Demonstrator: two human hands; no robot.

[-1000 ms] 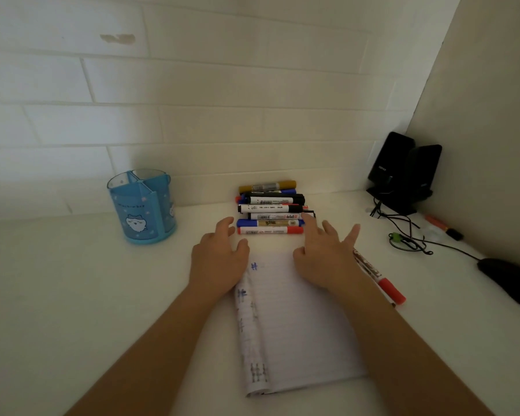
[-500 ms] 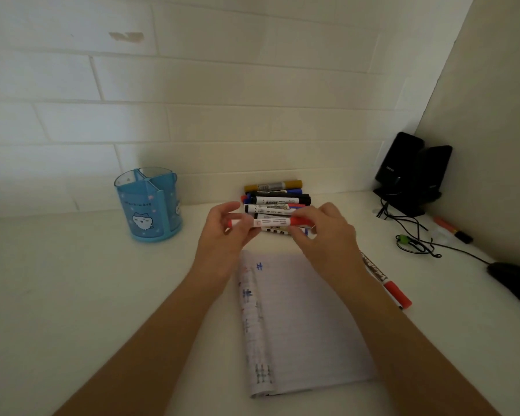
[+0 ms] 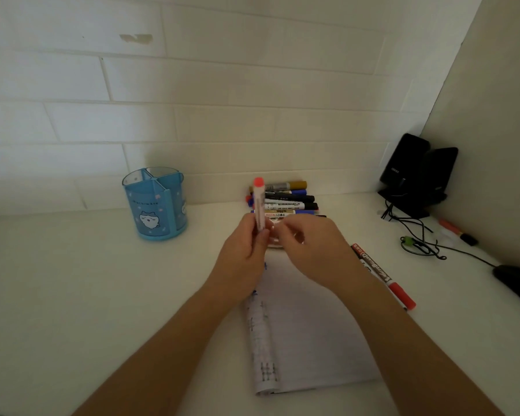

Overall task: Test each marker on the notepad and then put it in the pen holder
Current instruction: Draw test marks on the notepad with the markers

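My left hand (image 3: 243, 253) grips a red marker (image 3: 259, 205) upright above the top of the notepad (image 3: 312, 340), red end up. My right hand (image 3: 309, 247) is right beside it, with curled fingertips pinching at the marker's lower end; the cap is hidden by the fingers. The notepad lies open on the white desk with small ink marks along its left edge. Several more markers (image 3: 285, 199) are stacked against the wall behind my hands. The blue pen holder (image 3: 155, 205) stands to the left.
Another red-capped marker (image 3: 385, 277) lies right of the notepad. Black speakers (image 3: 418, 175) stand in the right corner with cables (image 3: 421, 244) trailing forward. An orange highlighter (image 3: 457, 231) and a black mouse (image 3: 517, 283) lie at the far right.
Both hands lifted off the notepad and picked a red marker from the pile. It was held level between both hands; now my left hand holds it upright.
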